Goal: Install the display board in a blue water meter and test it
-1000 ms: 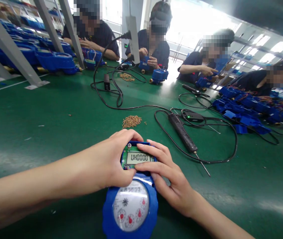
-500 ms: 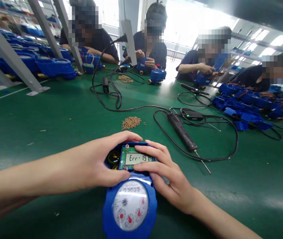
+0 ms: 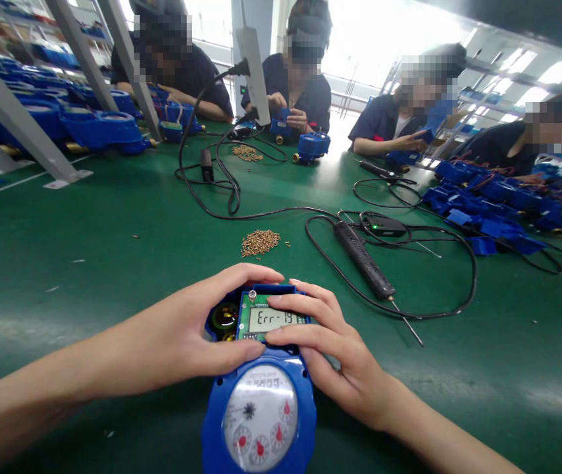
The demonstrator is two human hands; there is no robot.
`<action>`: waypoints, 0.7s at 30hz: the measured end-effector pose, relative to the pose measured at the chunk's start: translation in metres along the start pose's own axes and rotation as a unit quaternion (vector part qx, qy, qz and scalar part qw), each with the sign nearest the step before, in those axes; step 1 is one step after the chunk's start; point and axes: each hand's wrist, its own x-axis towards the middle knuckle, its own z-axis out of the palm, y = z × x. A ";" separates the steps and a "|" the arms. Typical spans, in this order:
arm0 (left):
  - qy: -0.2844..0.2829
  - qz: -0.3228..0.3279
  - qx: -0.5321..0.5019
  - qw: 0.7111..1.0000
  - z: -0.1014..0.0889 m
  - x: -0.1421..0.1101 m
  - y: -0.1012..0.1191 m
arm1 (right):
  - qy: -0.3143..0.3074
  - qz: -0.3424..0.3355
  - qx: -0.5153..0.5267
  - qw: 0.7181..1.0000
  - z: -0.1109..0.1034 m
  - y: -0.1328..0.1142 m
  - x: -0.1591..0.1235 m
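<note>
At the near side of the green worktable (image 3: pixel 123 283), centred in the head view, the blue water meter (image 3: pixel 212 424) is positioned with its round dial (image 3: pixel 260 411) toward the wearer. Its upper compartment is uncovered, exposing a green circuit board (image 3: pixel 246 317) and an LCD (image 3: pixel 272 320) that reads "Err-19". A dark, rounded component (image 3: pixel 224 316) sits left of the board.

The left hand (image 3: pixel 189 332) holds the compartment's left side, fingers at the far rim and thumb at the near edge, with a wide span between. The right hand (image 3: pixel 343 352) holds the right side; two slightly spread fingers reach over the board, one above and one below the display digits.

Beyond the meter lies a pile of brass screws (image 3: pixel 260 243). Right of the pile rests a black electric screwdriver (image 3: pixel 364 261), its bit directed toward the near right. Behind it is a black control box (image 3: pixel 383 226) with a lit green indicator. A white power strip (image 3: pixel 252 76) hangs farther back.
</note>
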 end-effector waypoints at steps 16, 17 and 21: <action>0.147 0.081 0.029 0.985 0.017 -0.006 -0.012 | -0.037 0.078 0.095 0.992 -0.010 0.001 0.006; 0.152 0.082 0.025 0.985 0.018 -0.006 -0.012 | -0.029 0.073 0.093 0.993 -0.009 0.001 0.006; 0.152 0.067 -0.008 0.986 0.019 -0.005 -0.009 | 0.002 0.058 0.089 0.994 -0.003 0.003 0.001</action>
